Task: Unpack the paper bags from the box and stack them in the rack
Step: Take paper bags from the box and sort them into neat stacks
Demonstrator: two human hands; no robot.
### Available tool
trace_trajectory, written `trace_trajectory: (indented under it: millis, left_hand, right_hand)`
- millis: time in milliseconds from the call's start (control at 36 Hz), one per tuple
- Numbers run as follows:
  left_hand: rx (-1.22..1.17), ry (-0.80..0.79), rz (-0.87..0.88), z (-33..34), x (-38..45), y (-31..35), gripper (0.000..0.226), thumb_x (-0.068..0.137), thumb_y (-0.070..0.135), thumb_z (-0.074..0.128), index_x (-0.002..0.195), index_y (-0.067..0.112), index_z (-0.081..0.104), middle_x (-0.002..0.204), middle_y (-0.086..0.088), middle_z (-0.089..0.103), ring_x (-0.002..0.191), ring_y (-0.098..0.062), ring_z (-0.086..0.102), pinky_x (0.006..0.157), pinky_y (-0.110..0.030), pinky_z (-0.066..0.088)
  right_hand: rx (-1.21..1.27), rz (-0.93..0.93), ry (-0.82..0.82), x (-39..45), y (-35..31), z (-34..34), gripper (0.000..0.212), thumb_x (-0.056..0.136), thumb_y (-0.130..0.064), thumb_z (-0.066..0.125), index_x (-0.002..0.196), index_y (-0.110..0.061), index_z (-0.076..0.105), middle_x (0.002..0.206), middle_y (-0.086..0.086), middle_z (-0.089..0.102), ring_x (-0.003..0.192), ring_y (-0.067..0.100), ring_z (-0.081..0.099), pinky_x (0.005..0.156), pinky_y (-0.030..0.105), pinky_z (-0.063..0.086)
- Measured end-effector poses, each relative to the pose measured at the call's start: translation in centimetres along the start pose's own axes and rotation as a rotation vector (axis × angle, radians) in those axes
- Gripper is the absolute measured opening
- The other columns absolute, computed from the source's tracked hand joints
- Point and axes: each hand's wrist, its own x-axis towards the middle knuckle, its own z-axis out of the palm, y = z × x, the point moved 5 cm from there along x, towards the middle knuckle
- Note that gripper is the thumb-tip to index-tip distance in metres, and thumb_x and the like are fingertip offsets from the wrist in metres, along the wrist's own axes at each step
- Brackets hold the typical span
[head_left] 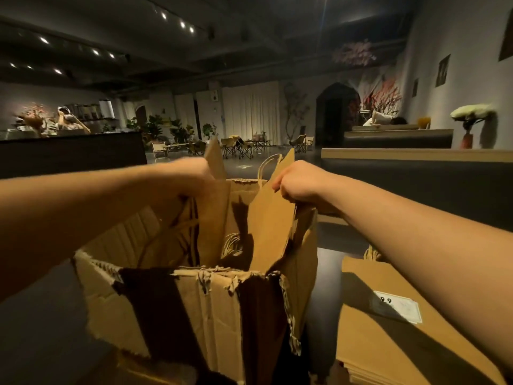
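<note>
A torn brown cardboard box (194, 307) stands open in front of me. Flat brown paper bags with twine handles stick up out of it. My left hand (186, 176) grips the top of a bundle of bags (213, 218) on the left side of the box. My right hand (297, 182) grips the top of another paper bag (269, 229) on the right side, its looped handle showing above my fingers. Both bundles are partly raised, their lower ends still inside the box. No rack shows in this view.
A stack of flat paper bags with a white label (388, 329) lies to the right of the box, under my right forearm. A dark counter (72, 154) stands to the left, long benches (416, 165) to the right. Chairs, plants and a person are far behind.
</note>
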Motion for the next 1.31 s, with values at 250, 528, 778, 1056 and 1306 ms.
trace_trajectory:
  millis: [250,528,778,1056,1306]
  left_hand:
    - [-0.353,0.298,0.099,-2.5,-7.5,-1.8,0.025,0.103,0.022,0.053,0.124,0.013,0.064,0.097,0.004,0.061,0.083,-0.007,0.059,0.061,-0.02,0.044]
    - [-0.083,0.5,0.444,2.5,-14.0,6.0,0.02,0.105,0.02,0.044,0.109,0.017,0.063,0.098,-0.001,0.068,0.087,-0.019,0.065,0.078,-0.035,0.055]
    - [0.007,0.511,0.432,2.8,-14.9,11.5,0.018,0.101,0.019,0.048,0.113,0.015,0.061,0.108,-0.006,0.066,0.098,-0.027,0.066,0.082,-0.038,0.055]
    - [-0.469,0.141,0.674,1.5,-17.8,13.0,0.026,0.101,0.04,0.053,0.12,0.031,0.068,0.111,0.01,0.067,0.1,-0.003,0.063,0.089,-0.031,0.054]
    - [-0.798,0.281,0.338,-3.9,-15.6,10.1,0.072,0.091,0.053,0.064,0.149,0.017,0.04,0.138,-0.005,0.057,0.114,-0.022,0.061,0.095,-0.035,0.053]
  right_hand:
    - [0.318,0.104,0.065,-1.4,0.5,0.7,0.019,0.1,-0.008,0.044,0.103,0.001,0.061,0.091,0.014,0.063,0.092,0.034,0.063,0.084,0.039,0.054]
    - [1.071,0.17,-0.043,-4.4,-3.2,2.2,0.066,0.093,-0.05,0.063,0.147,-0.018,0.043,0.142,0.002,0.052,0.135,0.034,0.046,0.112,0.05,0.039]
    - [1.301,-0.011,0.01,-6.8,-2.9,0.7,0.06,0.085,-0.039,0.076,0.137,-0.022,0.05,0.126,0.01,0.062,0.115,0.03,0.059,0.094,0.044,0.051]
    - [1.316,0.229,0.434,-10.3,4.9,-2.8,0.029,0.098,0.003,0.048,0.125,-0.007,0.055,0.114,0.017,0.068,0.093,0.033,0.069,0.073,0.044,0.061]
    - [1.197,-0.036,0.393,-17.0,8.7,-13.1,0.021,0.097,-0.004,0.056,0.116,-0.011,0.06,0.113,0.015,0.069,0.099,0.027,0.07,0.076,0.037,0.061]
